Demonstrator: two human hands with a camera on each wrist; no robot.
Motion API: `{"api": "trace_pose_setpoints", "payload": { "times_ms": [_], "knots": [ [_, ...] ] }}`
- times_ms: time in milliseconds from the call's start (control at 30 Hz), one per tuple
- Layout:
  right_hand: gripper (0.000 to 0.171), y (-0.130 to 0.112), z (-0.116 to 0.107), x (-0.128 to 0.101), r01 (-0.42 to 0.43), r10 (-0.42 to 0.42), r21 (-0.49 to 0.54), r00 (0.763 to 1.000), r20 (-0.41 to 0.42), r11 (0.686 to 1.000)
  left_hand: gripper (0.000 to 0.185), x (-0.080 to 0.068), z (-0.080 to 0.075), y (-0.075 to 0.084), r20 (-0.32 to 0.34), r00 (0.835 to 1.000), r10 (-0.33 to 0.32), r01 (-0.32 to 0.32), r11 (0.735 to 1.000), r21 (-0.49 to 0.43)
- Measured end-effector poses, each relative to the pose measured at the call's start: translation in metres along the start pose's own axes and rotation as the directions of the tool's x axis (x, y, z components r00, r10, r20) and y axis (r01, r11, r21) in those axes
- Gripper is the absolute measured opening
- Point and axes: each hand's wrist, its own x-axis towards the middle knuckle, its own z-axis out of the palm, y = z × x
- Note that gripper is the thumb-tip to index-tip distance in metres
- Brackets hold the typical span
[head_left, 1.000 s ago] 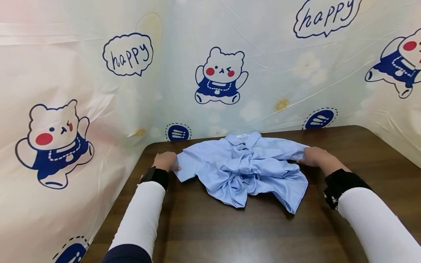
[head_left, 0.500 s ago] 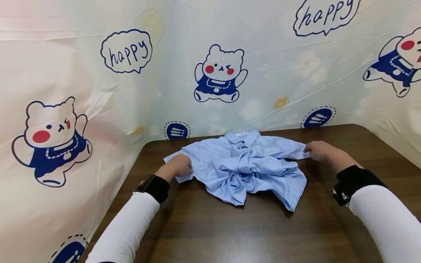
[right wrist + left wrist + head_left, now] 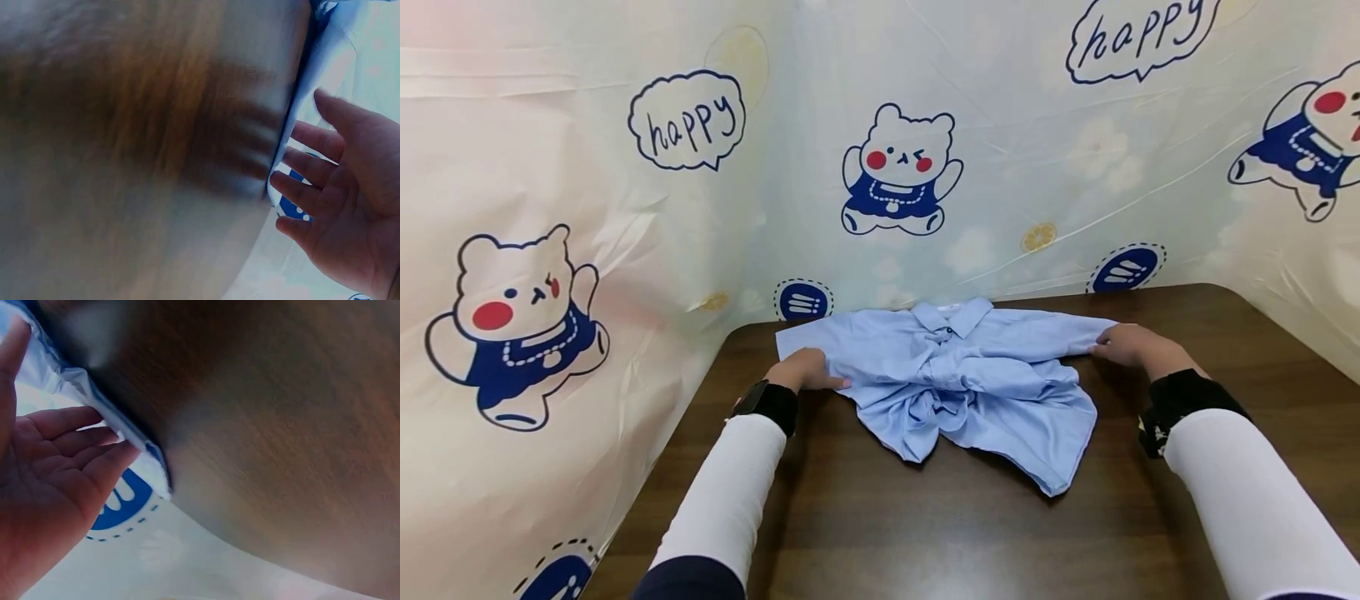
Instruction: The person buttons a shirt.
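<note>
A light blue collared shirt lies on the brown table, its front bunched and knotted at the waist. At its left sleeve end is my left hand; in the left wrist view the fingers touch the sleeve edge, loosely extended, with the thumb apart from them. My right hand is at the opposite sleeve end. In the right wrist view its fingers are spread along the edge of the sleeve, and the thumb stands away from them. Neither hand pinches the cloth.
The brown wooden table extends towards me, with rounded far corners. A pale curtain printed with bears and the word "happy" hangs behind it and along its left side. Black bands sit on both wrists.
The left sleeve, creased under my left hand half a second ago, now lies spread out straighter. The knotted waist has shifted slightly left. My right hand has come back against the right sleeve end.
</note>
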Motion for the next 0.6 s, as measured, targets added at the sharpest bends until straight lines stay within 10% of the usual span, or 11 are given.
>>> {"api": "trace_pose_setpoints", "payload": {
  "times_ms": [233,600],
  "knots": [
    [0.076,0.001,0.001,0.009,-0.091,0.088,0.065,0.995,0.046,0.994,0.054,0.010,-0.001,-0.013,-0.001,1.000,-0.018,0.018,0.994,-0.110],
    [0.064,-0.005,0.001,0.017,-0.039,0.039,-0.012,0.998,0.054,0.999,0.058,0.013,-0.003,-0.019,-0.016,1.000,-0.006,0.004,0.991,-0.136]
  ]
}}
